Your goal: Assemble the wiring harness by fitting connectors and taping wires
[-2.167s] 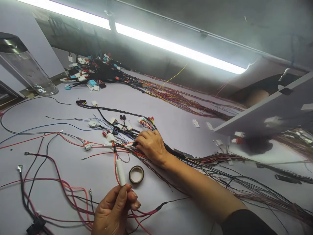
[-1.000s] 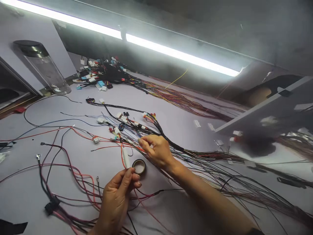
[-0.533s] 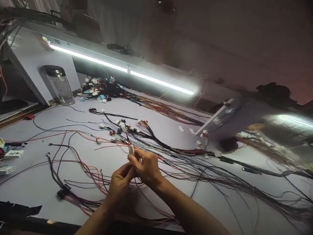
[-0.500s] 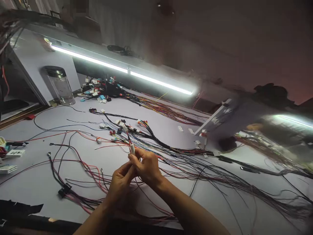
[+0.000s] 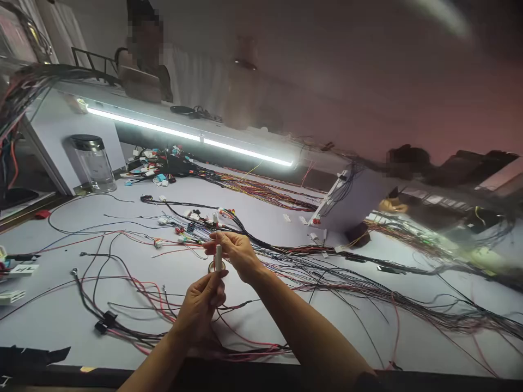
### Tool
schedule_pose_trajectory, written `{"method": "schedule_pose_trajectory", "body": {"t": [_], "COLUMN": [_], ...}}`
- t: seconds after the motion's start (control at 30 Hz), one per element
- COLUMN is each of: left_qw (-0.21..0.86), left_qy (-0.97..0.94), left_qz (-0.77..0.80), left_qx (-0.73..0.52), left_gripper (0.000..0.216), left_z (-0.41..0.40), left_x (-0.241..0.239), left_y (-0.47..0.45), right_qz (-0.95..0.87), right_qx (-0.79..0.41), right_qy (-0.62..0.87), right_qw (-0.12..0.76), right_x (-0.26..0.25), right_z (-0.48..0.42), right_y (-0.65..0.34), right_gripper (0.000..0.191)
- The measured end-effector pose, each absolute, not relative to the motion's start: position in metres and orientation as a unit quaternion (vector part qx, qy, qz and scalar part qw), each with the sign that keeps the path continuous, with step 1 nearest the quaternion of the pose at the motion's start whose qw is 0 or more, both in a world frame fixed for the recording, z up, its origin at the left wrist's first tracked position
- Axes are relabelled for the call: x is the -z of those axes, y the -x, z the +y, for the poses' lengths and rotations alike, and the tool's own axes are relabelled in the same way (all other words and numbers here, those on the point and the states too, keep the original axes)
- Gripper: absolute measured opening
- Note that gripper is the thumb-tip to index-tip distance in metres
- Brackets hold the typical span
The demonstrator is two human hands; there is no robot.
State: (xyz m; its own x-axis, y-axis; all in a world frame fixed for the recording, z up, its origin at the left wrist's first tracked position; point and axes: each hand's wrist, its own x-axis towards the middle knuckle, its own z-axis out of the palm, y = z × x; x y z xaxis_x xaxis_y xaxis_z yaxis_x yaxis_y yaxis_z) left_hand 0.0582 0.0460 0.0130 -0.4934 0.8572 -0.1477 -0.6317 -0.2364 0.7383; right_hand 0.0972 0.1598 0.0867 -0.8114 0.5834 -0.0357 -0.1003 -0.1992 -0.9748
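A small white tube-shaped holder on a red wire is held upright above the white table. My left hand pinches its lower end. My right hand is closed on its upper end, where the red wire comes out. A roll of tape lies on the table just behind the holder, mostly hidden by it. Loose red and black wires spread under and around both hands.
A long multi-coloured wire harness runs across the table to the right. A pile of connectors and a clear jar stand at the back left. A light strip lines the back. A tilted white board stands at right. Another person stands behind.
My right hand left the wires on the table and came to the top of the white holder. Both hands now hold it raised, and the view has lifted to show more of the room.
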Motion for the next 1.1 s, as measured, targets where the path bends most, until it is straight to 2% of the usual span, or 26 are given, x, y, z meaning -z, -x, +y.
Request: {"method": "schedule_pose_trajectory", "body": {"t": [0.2,0.37,0.57,0.8,1.03,1.1], "left_qw": [0.477,0.384,0.319,0.36,0.353,0.354], "left_qy": [-0.148,-0.173,-0.238,-0.227,-0.248,-0.242], "left_qz": [0.41,0.498,0.594,0.588,0.592,0.592], "left_qx": [-0.763,-0.758,-0.7,-0.688,-0.68,-0.682], "left_gripper": [0.034,0.042,0.042,0.053,0.048,0.047], "left_z": [0.045,0.047,0.047,0.05,0.052,0.05], "left_x": [-0.019,-0.017,-0.013,-0.025,-0.023,-0.024], "left_y": [-0.061,-0.066,-0.064,-0.062,-0.057,-0.057], "right_qz": [-0.567,-0.562,-0.589,-0.592,-0.624,-0.615], "right_qx": [-0.728,-0.694,-0.656,-0.653,-0.611,-0.634], "right_qy": [0.215,0.25,0.27,0.272,0.282,0.271], "right_qw": [0.32,0.374,0.388,0.387,0.397,0.382], "right_x": [-0.082,-0.065,-0.057,-0.062,-0.058,-0.058], "right_z": [0.164,0.166,0.166,0.168,0.168,0.169], "right_y": [-0.093,-0.087,-0.084,-0.087,-0.085,-0.086], "right_gripper": [0.037,0.035,0.036,0.036,0.037,0.039]}}
